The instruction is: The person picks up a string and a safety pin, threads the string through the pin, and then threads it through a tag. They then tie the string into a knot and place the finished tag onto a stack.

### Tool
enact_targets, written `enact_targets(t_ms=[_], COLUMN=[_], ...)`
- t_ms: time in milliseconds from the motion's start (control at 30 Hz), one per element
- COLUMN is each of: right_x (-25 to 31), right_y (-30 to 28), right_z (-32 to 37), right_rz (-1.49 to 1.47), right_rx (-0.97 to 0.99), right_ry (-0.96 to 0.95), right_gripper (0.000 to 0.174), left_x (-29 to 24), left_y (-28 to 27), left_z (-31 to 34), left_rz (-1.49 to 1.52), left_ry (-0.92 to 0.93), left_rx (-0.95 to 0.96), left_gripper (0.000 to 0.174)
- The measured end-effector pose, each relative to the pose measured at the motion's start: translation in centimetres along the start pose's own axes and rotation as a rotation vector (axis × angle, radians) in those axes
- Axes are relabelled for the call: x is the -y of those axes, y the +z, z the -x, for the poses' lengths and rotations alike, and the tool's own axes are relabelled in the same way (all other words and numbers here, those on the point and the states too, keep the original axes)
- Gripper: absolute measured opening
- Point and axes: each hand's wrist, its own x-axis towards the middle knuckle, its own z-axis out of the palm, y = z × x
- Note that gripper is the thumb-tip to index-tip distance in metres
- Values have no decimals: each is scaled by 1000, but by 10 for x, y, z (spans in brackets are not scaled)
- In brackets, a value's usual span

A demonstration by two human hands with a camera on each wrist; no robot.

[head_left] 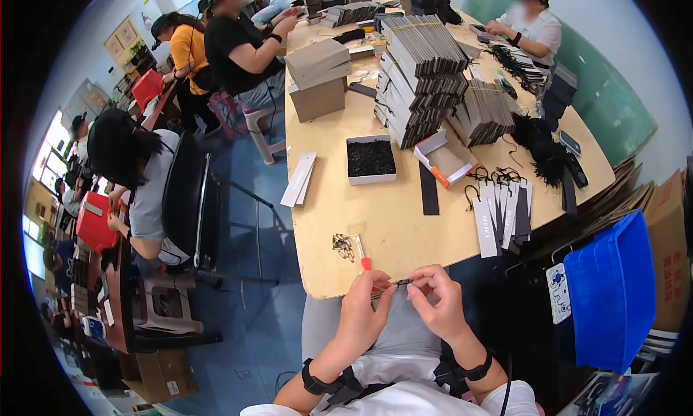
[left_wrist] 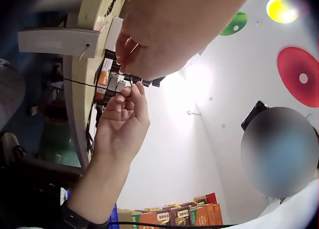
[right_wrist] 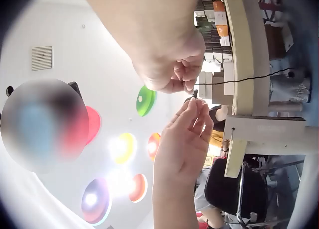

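Just beyond the table's front edge, over the lap, my left hand [head_left: 367, 311] and right hand [head_left: 437, 304] meet fingertip to fingertip. Between them is a small black fitting [right_wrist: 195, 94], pinched by both hands. A thin black cord [right_wrist: 244, 81] trails from the right fingertips in the right wrist view. Nearest the left hand on the table lies a red-handled tool [head_left: 366, 263]. Beside that is a small heap of black cord loops [head_left: 343, 248]. White tags [head_left: 299, 179] lie by the table's left edge.
Behind sits a white box [head_left: 372, 178] of black bits, with an open orange-and-white carton [head_left: 445, 159] to its right. Tags with black cords [head_left: 502, 214] lie at the right edge. Tall stacks of grey cards [head_left: 422, 69] stand farther back. A blue bin [head_left: 613, 293] is beside the table.
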Motion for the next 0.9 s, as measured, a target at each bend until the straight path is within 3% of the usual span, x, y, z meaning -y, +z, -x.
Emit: enact_targets(t_ms=[233,367,533,733,900], right_x=[-2,-6,-11,-19,-22], right_y=[5,5,-3,-3,3], right_z=[-1,-1,-2,-1,-1], right_rz=[126,58,-349,-662,-794], right_rx=[-3,29,126,163,202], right_ry=[-45,-21,275,355,397], right_gripper=[18,17,12,10,9], left_x=[-1,0,1,10,17], left_y=[0,1,2,7,9], left_z=[4,6,11,16,17], left_rz=[0,-23,18,458,511], left_ry=[-19,6,5,-157,-59], left_rx=[3,-1,-5,6,-4], left_gripper=[24,24,22,19,17])
